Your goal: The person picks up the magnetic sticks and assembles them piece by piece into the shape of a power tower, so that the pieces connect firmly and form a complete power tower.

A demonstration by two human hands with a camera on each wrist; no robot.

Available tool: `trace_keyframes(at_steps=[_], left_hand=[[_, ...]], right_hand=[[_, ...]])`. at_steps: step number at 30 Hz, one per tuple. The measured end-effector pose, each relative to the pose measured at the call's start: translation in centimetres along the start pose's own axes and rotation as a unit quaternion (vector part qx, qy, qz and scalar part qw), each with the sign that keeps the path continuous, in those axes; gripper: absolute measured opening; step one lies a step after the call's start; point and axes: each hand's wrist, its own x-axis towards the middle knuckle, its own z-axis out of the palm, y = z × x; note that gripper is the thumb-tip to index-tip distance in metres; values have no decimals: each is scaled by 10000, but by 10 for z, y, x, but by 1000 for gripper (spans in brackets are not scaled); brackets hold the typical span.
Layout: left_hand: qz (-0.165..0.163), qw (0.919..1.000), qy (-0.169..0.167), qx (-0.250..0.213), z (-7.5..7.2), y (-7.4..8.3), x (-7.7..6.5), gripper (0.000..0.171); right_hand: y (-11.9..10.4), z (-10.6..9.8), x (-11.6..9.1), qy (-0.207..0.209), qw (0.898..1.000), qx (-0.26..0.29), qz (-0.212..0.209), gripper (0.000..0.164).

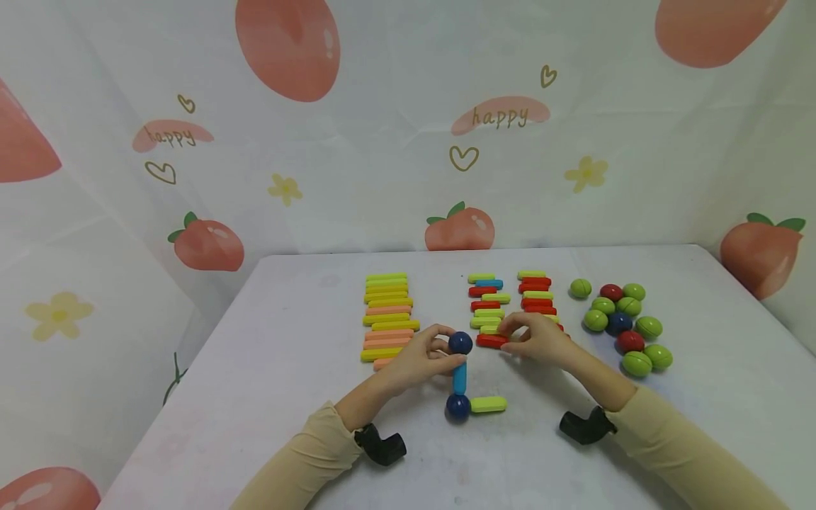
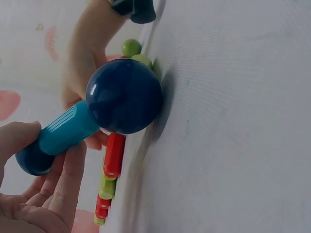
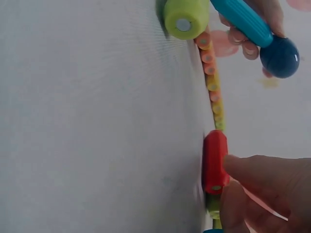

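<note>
My left hand (image 1: 421,360) pinches the upper end of a blue ribbed rod (image 1: 460,379) near a dark blue ball (image 1: 460,343). The rod stands upright on a second dark blue ball (image 1: 457,407), which rests on the table. A yellow-green rod (image 1: 488,404) extends right from that lower ball; its end shows a metal disc in the right wrist view. My right hand (image 1: 538,338) has thumb and finger at the right end of a red rod (image 3: 214,162), which lies at the near end of a column. Its fingertips are partly hidden in the head view.
A column of yellow and orange rods (image 1: 387,320) lies behind my left hand. Another column of red and yellow-green rods (image 1: 538,302) stands beyond my right hand. Green, red and dark blue balls (image 1: 619,324) cluster at the right. A patterned white cloth hangs behind the table (image 1: 255,340).
</note>
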Motion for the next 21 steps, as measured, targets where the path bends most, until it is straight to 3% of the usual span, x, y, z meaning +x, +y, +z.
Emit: trace_keyframes(at_steps=[11, 21], left_hand=[[-93, 9999, 37, -41, 0, -1, 2, 44], [-175, 9997, 133, -44, 0, -1, 2, 48]], right_hand=[[-3, 2, -2, -45, 9994, -324, 55, 22], [-13, -14, -17, -128, 9990, -34, -435, 25]])
